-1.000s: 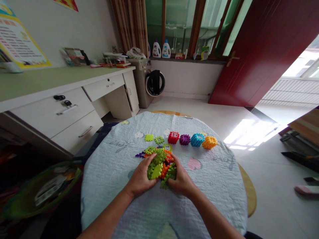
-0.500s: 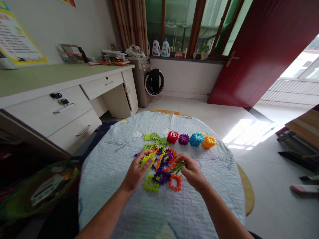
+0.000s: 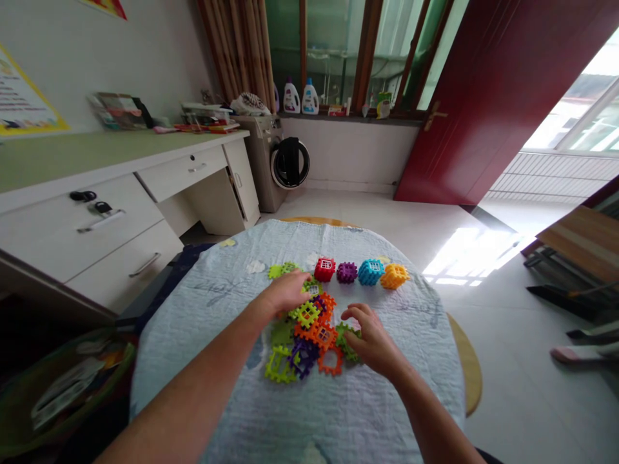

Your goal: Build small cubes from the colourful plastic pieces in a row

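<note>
A green-topped white desk (image 3: 72,154) is set at left against a white wall (image 3: 159,58). At top centre a window (image 3: 333,58) is bordered by a brown curtain (image 3: 236,51), below which a washing machine (image 3: 261,151) is placed. A red door (image 3: 474,96) is seen at upper right; the pale floor (image 3: 406,225) is sunlit at right.

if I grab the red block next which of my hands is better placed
Probably your left hand: its fingertips are close to the red block. Your right hand is farther off, by a green piece nearer you.
</note>
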`<act>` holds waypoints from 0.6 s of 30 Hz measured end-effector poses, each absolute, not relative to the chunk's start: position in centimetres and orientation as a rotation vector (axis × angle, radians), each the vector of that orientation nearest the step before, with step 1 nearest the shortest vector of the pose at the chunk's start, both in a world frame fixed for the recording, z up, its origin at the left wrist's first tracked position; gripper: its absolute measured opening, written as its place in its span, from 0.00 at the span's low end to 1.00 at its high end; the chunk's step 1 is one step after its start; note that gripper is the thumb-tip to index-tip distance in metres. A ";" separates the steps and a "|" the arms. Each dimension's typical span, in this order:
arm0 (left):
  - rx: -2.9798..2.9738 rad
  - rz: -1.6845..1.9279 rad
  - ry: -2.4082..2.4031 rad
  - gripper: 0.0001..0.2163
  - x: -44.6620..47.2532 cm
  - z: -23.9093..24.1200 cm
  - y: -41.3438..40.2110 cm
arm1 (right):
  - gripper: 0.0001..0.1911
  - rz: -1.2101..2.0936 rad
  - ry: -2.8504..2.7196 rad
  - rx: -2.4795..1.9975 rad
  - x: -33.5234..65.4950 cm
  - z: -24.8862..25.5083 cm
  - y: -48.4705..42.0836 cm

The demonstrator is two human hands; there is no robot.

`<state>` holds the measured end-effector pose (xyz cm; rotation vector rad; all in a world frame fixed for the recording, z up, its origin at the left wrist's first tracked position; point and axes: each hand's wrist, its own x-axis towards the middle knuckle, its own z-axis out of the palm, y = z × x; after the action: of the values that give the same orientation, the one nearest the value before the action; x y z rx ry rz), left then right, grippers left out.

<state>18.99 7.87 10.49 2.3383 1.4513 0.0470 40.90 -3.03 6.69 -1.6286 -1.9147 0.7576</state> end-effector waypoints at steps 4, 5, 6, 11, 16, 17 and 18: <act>2.559 0.140 1.596 0.36 23.0 10.8 12.6 | 0.16 0.738 -1.882 -1.646 42.4 6.9 -2.6; 2.569 0.106 1.543 0.39 23.8 10.3 13.7 | 0.16 0.730 -1.870 -1.646 42.8 6.9 -2.5; 2.553 0.056 1.478 0.40 24.4 9.7 14.7 | 0.15 0.719 -1.853 -1.645 43.2 6.9 -2.4; 2.466 -0.029 1.371 0.34 25.5 6.7 16.7 | 0.14 0.666 -1.768 -1.614 44.6 6.7 -2.0; 2.453 0.044 1.338 0.32 24.0 6.6 14.9 | 0.13 0.666 -1.761 -1.592 44.9 6.7 -2.0; 2.438 0.073 1.312 0.33 23.4 6.9 14.3 | 0.13 0.664 -1.763 -1.594 44.9 6.8 -1.9; 2.402 0.123 1.270 0.34 22.8 7.2 13.8 | 0.13 0.663 -1.765 -1.597 44.9 6.8 -1.9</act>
<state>22.78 13.76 7.23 2.4018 1.2702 0.1226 44.87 -1.95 6.77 -1.5973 -1.7653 0.6631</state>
